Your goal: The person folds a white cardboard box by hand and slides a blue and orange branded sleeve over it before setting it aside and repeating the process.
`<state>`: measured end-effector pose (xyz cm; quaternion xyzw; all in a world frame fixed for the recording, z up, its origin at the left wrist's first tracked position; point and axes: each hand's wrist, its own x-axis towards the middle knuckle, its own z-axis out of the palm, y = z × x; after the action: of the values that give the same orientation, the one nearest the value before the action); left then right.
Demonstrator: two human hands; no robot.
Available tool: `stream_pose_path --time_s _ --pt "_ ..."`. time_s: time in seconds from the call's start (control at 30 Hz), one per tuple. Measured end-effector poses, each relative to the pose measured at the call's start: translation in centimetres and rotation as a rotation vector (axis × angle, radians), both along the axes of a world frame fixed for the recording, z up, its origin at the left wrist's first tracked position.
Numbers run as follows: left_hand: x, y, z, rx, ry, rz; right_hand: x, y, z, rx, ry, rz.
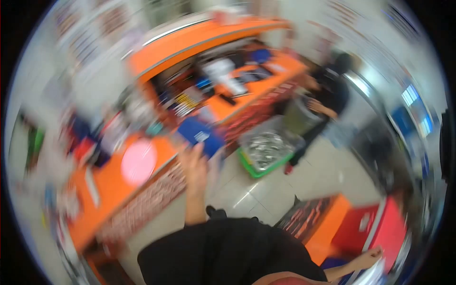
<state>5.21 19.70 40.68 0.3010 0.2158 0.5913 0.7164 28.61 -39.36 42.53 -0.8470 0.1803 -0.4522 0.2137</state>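
My left hand (194, 164) reaches out over the near edge of the orange counter, its fingers stretched and smeared by motion. Just beyond the fingertips is a blue flat-sided item with white lettering (202, 135); whether they touch cannot be made out. At the lower right, my right hand (369, 259) is closed at the top of a whitish, see-through plastic bag (373, 275), beside a red box with a white band (361, 225). A pink round disc (138, 162) lies on the counter left of my left hand.
A person in dark clothes (335, 90) tips a grey bin (299, 114) over a green-rimmed tub of shiny metallic items (268, 149) on the tiled floor. The orange counter (164, 148) carries bags and papers. An orange-topped unit (327, 232) stands at right.
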Motion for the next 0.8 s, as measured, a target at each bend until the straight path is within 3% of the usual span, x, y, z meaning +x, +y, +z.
stream_pose_path --time_s 0.03,0.07,0.1,0.17,0.2,0.27,0.3,0.37,0.5,0.6,0.67,0.7,0.73,0.8 --pt "-1.4 0.2 1.8 0.071 -0.016 0.058 2.0 10.2 1.5 -0.012 -0.140 0.659" --pt "-3.1 0.6 2.2 0.015 -0.064 0.064 0.0 19.4 3.0 -0.131 0.015 0.892" --pt "-4.9 1.4 2.9 0.031 -0.086 0.051 0.0 26.2 0.4 0.055 0.054 1.339" --pt "-6.8 0.3 5.6 0.106 -0.070 0.010 -7.4 40.1 1.3 0.443 0.073 1.854" --pt "-10.4 1.0 5.7 0.140 -0.072 -0.011 -12.5 44.8 1.3 0.331 0.274 2.105" --pt "-14.0 0.4 5.9 0.251 0.077 0.153 -19.8 53.6 2.7 0.075 -0.098 2.615" --pt "-15.6 0.1 5.9 0.345 0.222 0.247 -22.3 55.9 3.2 0.080 -0.108 2.714" --pt "-19.5 -0.5 5.4 0.327 0.189 0.388 -27.6 59.5 4.4 -0.201 -0.481 2.798" --pt "-29.3 -0.3 3.8 0.217 0.191 0.560 -37.8 64.0 3.9 -0.478 -0.354 3.007" --pt "-33.9 -1.3 1.5 0.198 0.283 0.776 -43.5 65.5 3.6 -0.560 0.427 3.281" --pt "-38.4 -2.6 -2.3 0.251 0.917 0.707 -46.4 67.5 3.5 -0.516 0.644 3.381" --pt "-39.6 -2.6 -2.9 0.370 1.071 0.842 -48.0 68.2 3.6 -0.375 1.093 3.366" --pt "-41.3 -2.4 -3.3 0.351 1.084 0.818 -50.0 69.0 3.4 -0.206 1.530 3.280" --pt "-44.9 -2.0 -4.0 0.361 1.071 0.685 -54.3 70.3 2.5 -0.093 1.682 3.249"
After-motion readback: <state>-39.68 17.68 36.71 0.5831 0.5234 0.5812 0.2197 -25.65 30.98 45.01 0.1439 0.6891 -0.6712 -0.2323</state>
